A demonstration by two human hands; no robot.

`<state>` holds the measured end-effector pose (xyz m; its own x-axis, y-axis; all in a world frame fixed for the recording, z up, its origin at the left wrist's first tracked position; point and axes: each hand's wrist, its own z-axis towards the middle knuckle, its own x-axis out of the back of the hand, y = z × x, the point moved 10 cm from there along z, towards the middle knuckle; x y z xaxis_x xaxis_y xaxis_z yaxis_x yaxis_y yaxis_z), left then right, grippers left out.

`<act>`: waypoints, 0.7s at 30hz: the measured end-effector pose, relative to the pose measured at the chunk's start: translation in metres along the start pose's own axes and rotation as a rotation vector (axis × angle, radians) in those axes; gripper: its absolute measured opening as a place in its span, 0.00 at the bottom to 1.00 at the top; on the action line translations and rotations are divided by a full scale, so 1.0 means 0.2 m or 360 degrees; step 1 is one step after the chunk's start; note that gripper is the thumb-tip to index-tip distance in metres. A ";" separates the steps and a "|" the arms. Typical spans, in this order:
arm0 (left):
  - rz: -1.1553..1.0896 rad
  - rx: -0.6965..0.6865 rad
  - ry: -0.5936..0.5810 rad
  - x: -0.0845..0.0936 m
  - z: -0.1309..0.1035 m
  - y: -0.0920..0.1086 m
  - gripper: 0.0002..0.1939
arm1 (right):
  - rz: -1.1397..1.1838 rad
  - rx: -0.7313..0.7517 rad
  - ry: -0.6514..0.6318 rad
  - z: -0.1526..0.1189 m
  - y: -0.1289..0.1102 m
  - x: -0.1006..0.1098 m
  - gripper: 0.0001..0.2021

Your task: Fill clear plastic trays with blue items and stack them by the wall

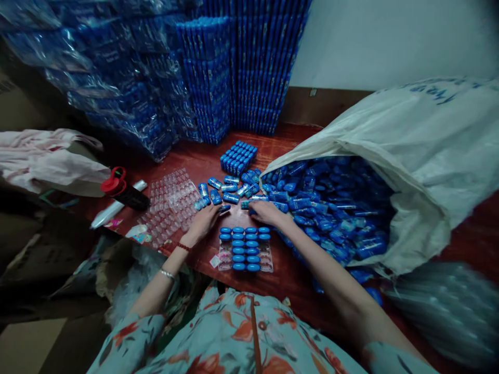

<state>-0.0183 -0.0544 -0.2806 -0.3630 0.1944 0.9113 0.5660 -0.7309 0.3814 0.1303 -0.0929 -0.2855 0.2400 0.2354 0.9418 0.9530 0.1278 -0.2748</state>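
A clear plastic tray (266,258) lies on the red table close to my body, with blue capsule-shaped pieces in its two middle columns and along its far rows. Beyond its left corner, my left hand (207,218) is closed round a blue piece (224,208) at the fingertips. On the other side, my right hand (262,211) has its fingers curled at a blue piece (245,205) beside the pile. Several loose blue pieces (231,198) lie just past both hands. More blue pieces spill from a white sack (413,218) at the right.
Empty clear trays (171,200) lie left of my left hand, near a black bottle with a red lid (128,195). A block of blue pieces (238,157) stands behind the loose ones. Tall blue stacks (210,78) rise at the back; pink cloth (50,161) hangs far left.
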 end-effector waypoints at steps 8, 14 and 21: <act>-0.0631 0.0572 0.0472 0.22 -0.59 -0.05 0.12 | 0.1413 -0.0671 0.0576 -0.72 0.36 -0.03 0.20; -0.0574 0.0404 0.0330 0.09 -0.65 0.15 0.10 | 0.1514 -0.0708 0.0018 -0.89 0.16 -0.31 0.23; -0.0135 -0.0017 0.0056 -0.01 -0.49 0.26 0.17 | 0.0565 -0.0424 0.0294 -0.78 0.02 -0.10 0.11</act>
<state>-0.0610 -0.1576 -0.2774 -0.4352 0.2328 0.8697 0.5244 -0.7196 0.4551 0.1580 -0.2485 -0.2756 0.5649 0.0415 0.8241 0.8147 -0.1868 -0.5490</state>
